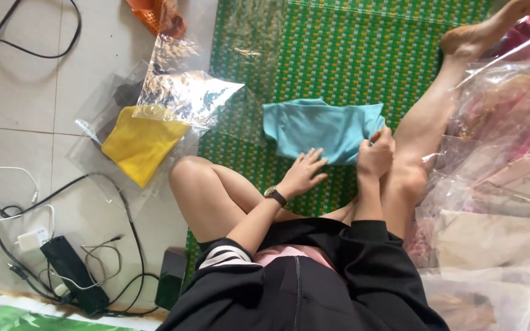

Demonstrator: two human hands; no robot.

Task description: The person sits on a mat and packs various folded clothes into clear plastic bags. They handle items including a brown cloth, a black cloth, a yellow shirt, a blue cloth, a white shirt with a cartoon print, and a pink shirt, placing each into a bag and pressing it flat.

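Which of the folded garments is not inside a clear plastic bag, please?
The teal garment on the green mat; both hands rest on it. The yellow garment is bagged.

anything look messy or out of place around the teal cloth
The teal cloth lies folded on the green mat, left hand flat on it, right hand gripping its edge. Loose black cables tangle across the floor tiles beside the clear bags.

Head-worn view, straight down, close
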